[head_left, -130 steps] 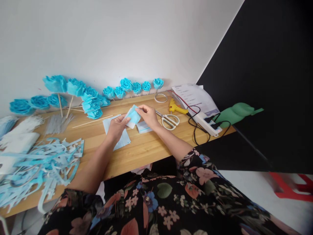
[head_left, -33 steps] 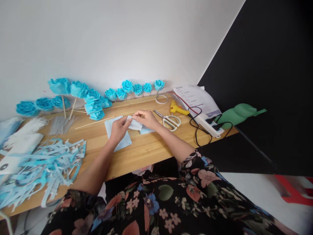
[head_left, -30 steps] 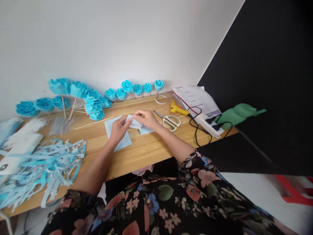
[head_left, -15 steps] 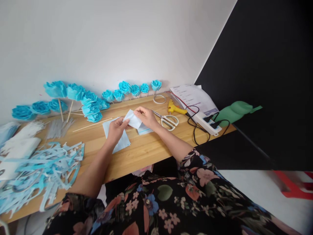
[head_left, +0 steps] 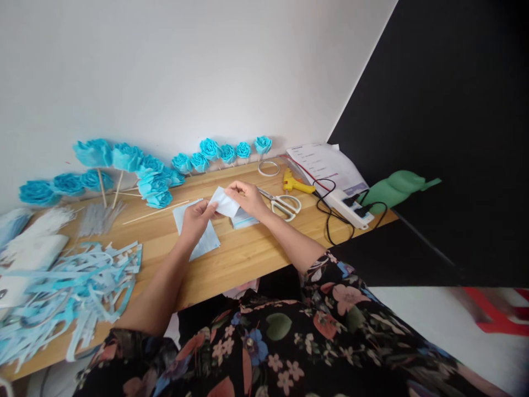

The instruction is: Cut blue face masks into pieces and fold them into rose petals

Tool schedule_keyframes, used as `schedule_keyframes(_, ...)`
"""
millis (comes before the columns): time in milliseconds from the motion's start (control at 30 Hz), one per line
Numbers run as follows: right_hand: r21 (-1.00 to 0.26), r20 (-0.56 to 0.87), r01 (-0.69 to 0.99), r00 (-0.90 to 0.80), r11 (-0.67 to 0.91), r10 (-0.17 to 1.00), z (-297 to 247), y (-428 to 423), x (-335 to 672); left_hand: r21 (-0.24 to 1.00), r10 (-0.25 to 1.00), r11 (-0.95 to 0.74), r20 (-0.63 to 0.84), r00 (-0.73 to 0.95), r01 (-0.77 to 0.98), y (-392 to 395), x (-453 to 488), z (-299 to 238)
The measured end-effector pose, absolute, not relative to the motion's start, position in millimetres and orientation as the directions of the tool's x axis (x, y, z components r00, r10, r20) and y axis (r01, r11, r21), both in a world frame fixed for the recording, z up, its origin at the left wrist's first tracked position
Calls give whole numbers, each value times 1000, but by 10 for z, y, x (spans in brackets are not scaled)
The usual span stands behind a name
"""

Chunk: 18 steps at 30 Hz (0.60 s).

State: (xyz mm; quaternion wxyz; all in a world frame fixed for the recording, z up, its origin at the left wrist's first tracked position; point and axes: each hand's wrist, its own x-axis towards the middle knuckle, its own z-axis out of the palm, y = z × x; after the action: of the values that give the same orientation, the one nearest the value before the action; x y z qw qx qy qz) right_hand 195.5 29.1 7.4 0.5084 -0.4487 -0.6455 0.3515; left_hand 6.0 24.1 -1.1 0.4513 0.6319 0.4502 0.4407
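A small craft workspace in the corner of a room; whether home or workshop cannot be told. You are at a light-brown wood-grain table (head_left: 237, 253) set against a plain white wall (head_left: 206, 66), with a flat black surface (head_left: 454, 127) to your right. The craft character is shown by bright-blue ruffled flowers (head_left: 93, 153) on thin wooden sticks (head_left: 101, 187), a tangled heap of pale-blue strips (head_left: 95, 281), white-handled metal scissors (head_left: 273, 197), a yellow glue gun (head_left: 295, 183) and a white rectangular power strip (head_left: 345, 209).
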Motion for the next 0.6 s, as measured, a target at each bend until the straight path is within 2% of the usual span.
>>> schedule_keyframes(233, -876, 341, 280, -218, 393, 914, 39, 284, 1932, 984, 972, -169, 157, 174, 54, 230, 90, 26)
schedule_keyframes(367, -886, 308, 260, -290, 385, 906, 5, 298, 1932, 987, 973, -162, 157, 167, 17, 250, 81, -18)
schedule_keyframes(600, -884, 312, 264, -280, 385, 908, 45, 417, 2075, 977, 958, -211, 199, 205, 38, 266, 80, -107)
